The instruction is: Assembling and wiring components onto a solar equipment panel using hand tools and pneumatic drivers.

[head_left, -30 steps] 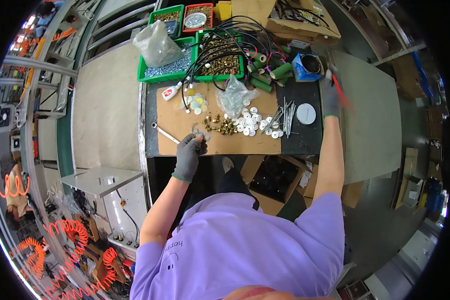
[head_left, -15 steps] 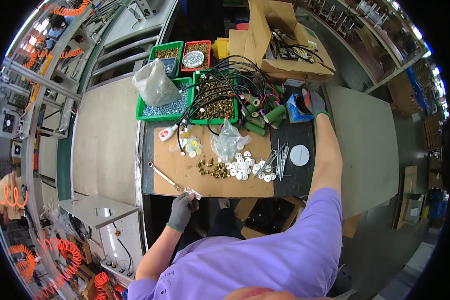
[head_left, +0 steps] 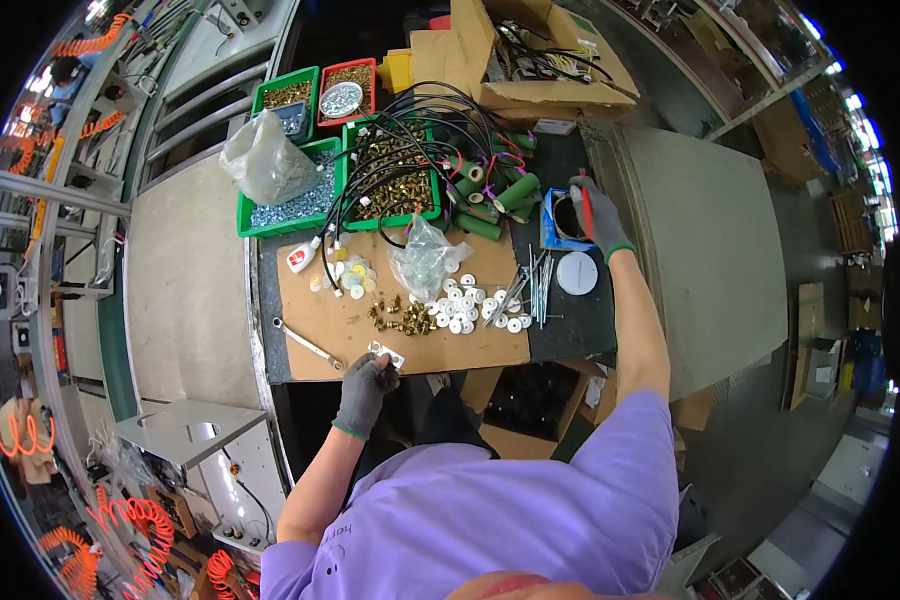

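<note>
My gloved left hand [head_left: 364,392] is closed on a small shiny metal plate [head_left: 386,353] at the near edge of the cardboard mat [head_left: 450,352]. A combination wrench [head_left: 310,344] lies on the mat just beyond it. My gloved right hand [head_left: 598,215] grips a slim red pen-like tool [head_left: 585,208] beside an open blue box [head_left: 552,235]; its exact kind is too small to make out. Next to that hand lies a round white disc [head_left: 577,273]. Brass fittings [head_left: 410,319], white washers [head_left: 457,308] and long metal rods [head_left: 542,283] are spread between the hands.
Green bins of screws [head_left: 290,204] and brass parts [head_left: 398,206] stand at the back. Black cables [head_left: 425,95] arch over green cylinders [head_left: 518,192]. A clear plastic bag [head_left: 420,262] and a white bottle [head_left: 301,256] sit on the mat. Far back is an open carton [head_left: 560,92].
My right hand has drawn back from the blue box, and the red tool now shows in it. My left hand still holds the metal plate. The whole view has shifted slightly.
</note>
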A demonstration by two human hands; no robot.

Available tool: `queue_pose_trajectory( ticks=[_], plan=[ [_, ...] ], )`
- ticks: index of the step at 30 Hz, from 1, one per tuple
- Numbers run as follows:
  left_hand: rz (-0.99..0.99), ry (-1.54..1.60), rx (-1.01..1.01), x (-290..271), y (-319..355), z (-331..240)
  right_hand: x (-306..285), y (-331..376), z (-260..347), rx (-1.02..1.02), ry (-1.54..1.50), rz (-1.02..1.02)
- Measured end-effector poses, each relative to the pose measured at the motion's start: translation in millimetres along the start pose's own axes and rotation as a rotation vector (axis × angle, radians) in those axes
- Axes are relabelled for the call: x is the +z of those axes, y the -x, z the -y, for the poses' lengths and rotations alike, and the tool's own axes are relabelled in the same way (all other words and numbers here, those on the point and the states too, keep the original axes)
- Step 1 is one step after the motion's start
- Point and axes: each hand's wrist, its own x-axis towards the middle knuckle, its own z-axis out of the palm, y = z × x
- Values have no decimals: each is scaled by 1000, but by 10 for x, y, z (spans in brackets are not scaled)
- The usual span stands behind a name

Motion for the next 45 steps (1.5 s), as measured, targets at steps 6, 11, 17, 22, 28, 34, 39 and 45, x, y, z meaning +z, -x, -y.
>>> queue_pose_trajectory(
  ticks=[6,11,17,22,28,34,39,45],
  plan=[
    [-19,-118,89,153,-82,-86,-691,478,234,-125,-222,-423],
    [-13,-242,197,354,-153,-198,-729,747,384,-82,-333,-212],
    [22,-213,240,408,-187,-186,-613,640,528,-301,-27,-144],
    [16,-178,248,389,-156,-161,-481,602,336,-287,-63,-179],
    [3,-191,297,412,-179,-295,-585,900,566,-233,-163,-341],
    [-67,-133,275,533,-198,-400,-588,1599,1607,97,-871,-103],
    [-172,-286,291,522,-101,-393,-221,1944,2146,46,-994,69],
    [-164,-289,342,489,-29,-359,28,2035,2255,-64,-935,188]
  ],
)
